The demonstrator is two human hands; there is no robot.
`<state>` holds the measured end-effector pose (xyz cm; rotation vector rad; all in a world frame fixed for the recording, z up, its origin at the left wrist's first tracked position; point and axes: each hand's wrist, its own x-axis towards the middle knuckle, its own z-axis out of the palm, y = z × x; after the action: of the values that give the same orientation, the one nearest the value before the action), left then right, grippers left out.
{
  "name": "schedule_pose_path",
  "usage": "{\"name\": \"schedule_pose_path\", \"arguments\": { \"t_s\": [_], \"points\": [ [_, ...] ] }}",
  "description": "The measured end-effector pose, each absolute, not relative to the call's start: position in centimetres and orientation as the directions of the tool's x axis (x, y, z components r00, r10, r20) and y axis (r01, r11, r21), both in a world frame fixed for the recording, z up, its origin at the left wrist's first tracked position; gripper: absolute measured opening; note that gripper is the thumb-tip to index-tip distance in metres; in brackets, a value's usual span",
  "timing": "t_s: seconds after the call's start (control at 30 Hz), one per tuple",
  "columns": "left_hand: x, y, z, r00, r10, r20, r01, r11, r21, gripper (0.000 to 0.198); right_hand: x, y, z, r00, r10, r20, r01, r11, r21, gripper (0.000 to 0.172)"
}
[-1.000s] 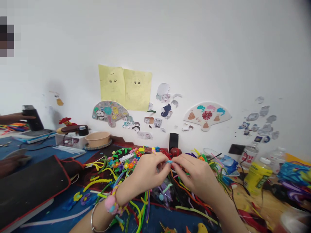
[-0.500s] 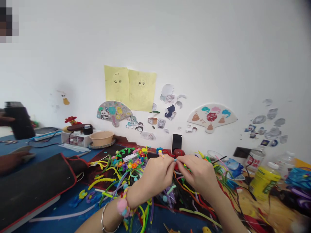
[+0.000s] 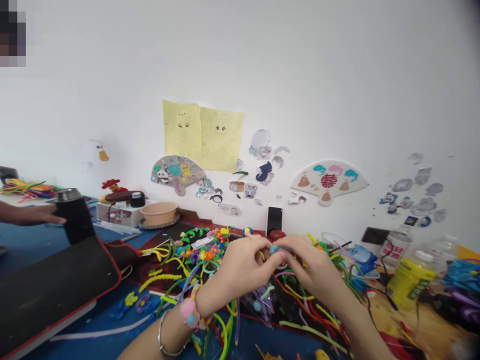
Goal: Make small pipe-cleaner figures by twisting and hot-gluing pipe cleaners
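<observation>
Above the middle of the table, my left hand [image 3: 247, 262] and my right hand [image 3: 309, 262] meet at the fingertips. Both pinch a small light blue pipe cleaner piece [image 3: 275, 249]; its exact shape is partly hidden by the fingers. Around and under the hands lies a tangle of coloured pipe cleaners [image 3: 221, 325]. A clear bag [image 3: 262, 302] with purple and light blue pieces is below them. To the left of my left hand sits a ring of pipe-cleaner flowers [image 3: 206, 250]. A phone [image 3: 274, 221] leans on the wall behind the fingers.
At the left, another person's hand [image 3: 48, 215] holds a black flask [image 3: 75, 215] beside a black, red-edged cover [image 3: 48, 290]. A tan bowl [image 3: 158, 214] stands near the wall. On the right are a yellow bottle [image 3: 410, 280] and a blue packet [image 3: 362, 260].
My fingers have shifted on the blue piece, and more of it shows between them. The other person's flask has moved right and down, nearer the black cover.
</observation>
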<state>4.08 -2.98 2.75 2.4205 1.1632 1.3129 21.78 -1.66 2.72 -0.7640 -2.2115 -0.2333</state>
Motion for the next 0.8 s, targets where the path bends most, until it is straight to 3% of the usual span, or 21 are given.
{"name": "schedule_pose_path", "arguments": {
  "t_s": [0.13, 0.23, 0.43, 0.8],
  "points": [
    [4.4, -2.3, 2.7, 0.327, 0.811, 0.486, 0.285, -0.575, 0.767, 0.027, 22.6, -1.7, 3.1, -0.555, 0.452, 0.698, 0.601, 0.799, -0.039, 0.017],
    [4.4, -1.7, 2.7, 0.382, 0.843, 0.378, 0.116, -0.449, 0.886, 0.023, 23.4, -1.6, 3.2, -0.556, 0.473, 0.683, 0.645, 0.764, -0.004, 0.017],
    [4.2, -0.9, 2.5, 0.456, 0.861, 0.225, -0.085, -0.209, 0.974, 0.024, 24.1, -1.3, 3.4, -0.593, 0.417, 0.689, 0.613, 0.788, 0.051, 0.024],
    [3.6, 0.4, 1.5, 0.671, 0.732, 0.12, -0.164, -0.011, 0.986, 0.027, 24.4, -1.2, 3.4, -0.569, 0.369, 0.735, 0.597, 0.8, 0.061, 0.023]
  ]
}}
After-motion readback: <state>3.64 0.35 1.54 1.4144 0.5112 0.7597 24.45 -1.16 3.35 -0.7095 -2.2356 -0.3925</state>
